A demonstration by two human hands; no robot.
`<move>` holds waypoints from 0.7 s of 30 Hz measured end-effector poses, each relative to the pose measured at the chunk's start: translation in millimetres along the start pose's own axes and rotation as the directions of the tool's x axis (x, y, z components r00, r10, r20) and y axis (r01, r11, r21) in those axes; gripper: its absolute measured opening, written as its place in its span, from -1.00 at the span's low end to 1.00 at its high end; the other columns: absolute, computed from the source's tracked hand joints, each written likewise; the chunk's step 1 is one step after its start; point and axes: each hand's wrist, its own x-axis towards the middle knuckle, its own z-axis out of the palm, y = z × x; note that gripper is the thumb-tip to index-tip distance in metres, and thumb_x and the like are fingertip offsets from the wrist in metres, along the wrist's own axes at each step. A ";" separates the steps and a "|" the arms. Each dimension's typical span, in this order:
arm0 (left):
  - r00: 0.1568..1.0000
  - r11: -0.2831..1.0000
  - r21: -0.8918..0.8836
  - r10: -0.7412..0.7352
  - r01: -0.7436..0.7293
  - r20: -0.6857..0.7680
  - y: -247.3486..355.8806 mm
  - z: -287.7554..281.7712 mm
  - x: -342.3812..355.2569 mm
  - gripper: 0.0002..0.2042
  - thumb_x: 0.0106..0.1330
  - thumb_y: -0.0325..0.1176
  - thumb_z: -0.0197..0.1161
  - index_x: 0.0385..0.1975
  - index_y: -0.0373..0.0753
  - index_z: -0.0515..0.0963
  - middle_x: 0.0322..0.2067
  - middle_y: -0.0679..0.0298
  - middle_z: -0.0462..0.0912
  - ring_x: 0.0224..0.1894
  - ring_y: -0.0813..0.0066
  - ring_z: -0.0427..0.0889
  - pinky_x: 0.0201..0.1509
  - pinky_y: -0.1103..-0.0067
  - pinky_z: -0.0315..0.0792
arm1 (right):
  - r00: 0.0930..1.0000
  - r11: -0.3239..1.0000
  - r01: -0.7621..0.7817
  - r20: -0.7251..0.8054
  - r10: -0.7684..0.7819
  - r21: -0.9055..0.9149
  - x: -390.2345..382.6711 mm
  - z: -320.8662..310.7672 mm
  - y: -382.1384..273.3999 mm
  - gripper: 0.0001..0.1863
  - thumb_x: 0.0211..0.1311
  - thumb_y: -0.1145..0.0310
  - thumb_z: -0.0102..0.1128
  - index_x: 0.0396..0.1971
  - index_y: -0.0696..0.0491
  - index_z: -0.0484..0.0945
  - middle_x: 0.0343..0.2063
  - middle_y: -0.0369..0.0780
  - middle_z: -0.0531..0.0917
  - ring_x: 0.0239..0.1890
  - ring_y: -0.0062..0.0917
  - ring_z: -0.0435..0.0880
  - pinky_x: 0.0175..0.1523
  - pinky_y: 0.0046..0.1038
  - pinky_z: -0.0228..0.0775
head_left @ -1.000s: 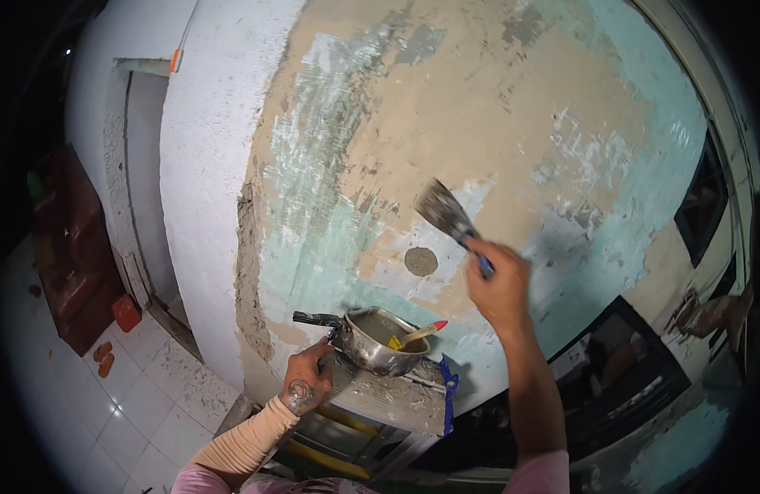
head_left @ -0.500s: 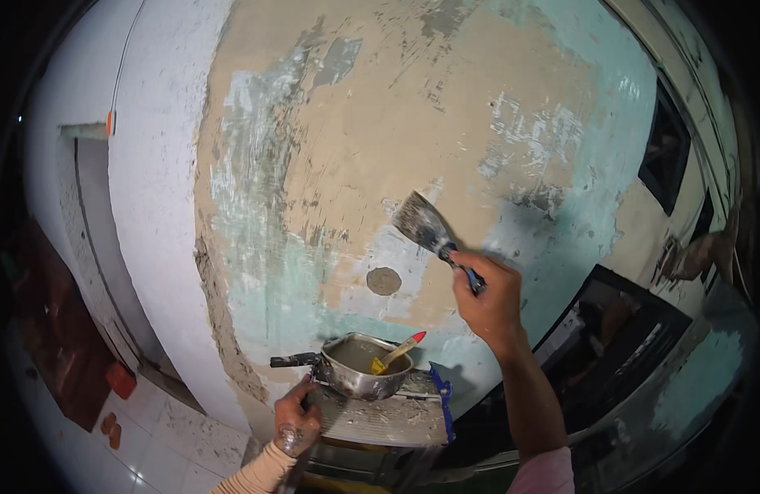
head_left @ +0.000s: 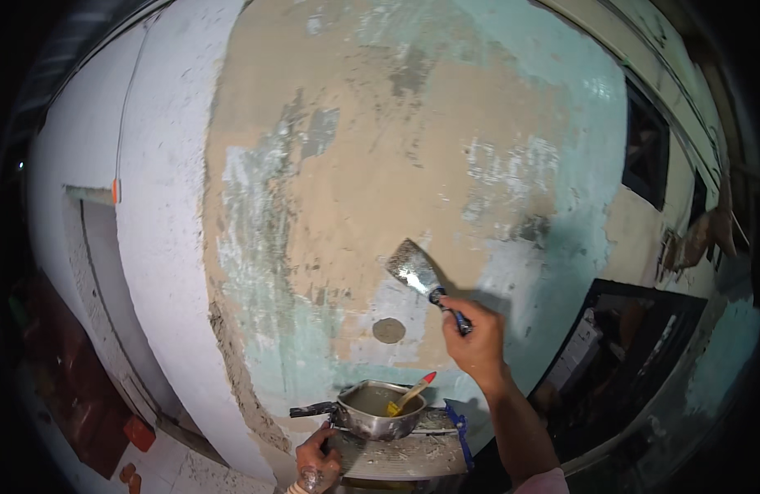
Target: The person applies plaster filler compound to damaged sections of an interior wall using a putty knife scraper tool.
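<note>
My right hand (head_left: 476, 336) is closed round the blue-and-black handle of a putty knife (head_left: 414, 267). Its wide metal blade points up and left at the patchy wall (head_left: 355, 198), just above a round grey spot (head_left: 388, 331); whether the blade touches is unclear. Lower down, my left hand (head_left: 317, 461) has its fingers curled at the left edge of a ribbed, dirt-spattered platform (head_left: 404, 454). On that platform stands a metal pan (head_left: 378, 423) with a black handle, holding greyish paste. A brush (head_left: 413, 393) with yellow bristles and a red-tipped handle leans in the pan.
Rough broken plaster (head_left: 232, 362) borders the white wall (head_left: 162, 165) on the left, beside a doorway (head_left: 108, 272). Dark-framed windows (head_left: 618, 354) sit at the right. A dark red object (head_left: 75, 387) and brick-coloured pieces lie low on the left.
My view has tilted up, so the wall, pan and hands sit lower in the picture. The putty knife has shifted slightly left over the wall, its blade catching more light.
</note>
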 end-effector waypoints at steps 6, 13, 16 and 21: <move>0.965 0.961 0.134 0.252 -0.241 -0.077 -13.7 9.3 0.6 -0.67 0.27 -0.49 0.13 0.03 -0.28 0.60 -0.29 0.04 0.72 -0.38 0.27 0.66 -0.24 0.44 0.51 | 0.999 0.999 -0.007 -0.042 0.006 -0.037 2.4 8.1 5.9 -0.78 0.10 0.57 0.24 -0.22 0.17 0.68 -0.37 -0.04 0.73 -0.36 -0.36 0.76 -0.24 -0.43 0.55; 0.977 0.984 -0.008 0.177 -0.179 -0.116 -16.2 3.9 -3.5 -0.70 0.28 -0.38 0.19 -0.01 -0.30 0.62 -0.34 0.07 0.72 -0.37 0.35 0.67 -0.29 0.42 0.52 | 0.993 0.989 0.103 -0.061 -0.097 0.108 27.2 38.1 -15.3 -0.76 0.12 0.55 0.23 -0.18 0.13 0.70 -0.41 -0.04 0.72 -0.47 -0.41 0.71 -0.35 -0.46 0.51; 0.958 0.974 0.055 0.225 -0.219 -0.177 -17.6 10.7 1.4 -0.69 0.31 -0.27 0.21 -0.04 -0.29 0.63 -0.40 0.10 0.71 -0.38 0.36 0.68 -0.30 0.43 0.52 | 0.994 0.996 -0.068 -0.079 0.073 0.059 13.1 3.0 2.0 -0.76 0.14 0.56 0.21 -0.18 0.16 0.69 -0.31 -0.05 0.75 -0.40 -0.50 0.73 -0.29 -0.53 0.52; 0.980 0.955 -0.222 0.189 -0.198 -0.062 -26.5 14.0 2.1 -0.68 0.34 -0.26 0.22 0.04 -0.20 0.61 -0.20 0.05 0.72 -0.30 0.22 0.68 -0.21 0.41 0.56 | 0.983 0.985 0.106 -0.163 -0.084 0.136 88.6 43.2 -34.4 -0.78 0.15 0.52 0.21 -0.19 0.16 0.68 -0.41 -0.05 0.73 -0.43 -0.38 0.72 -0.26 -0.45 0.52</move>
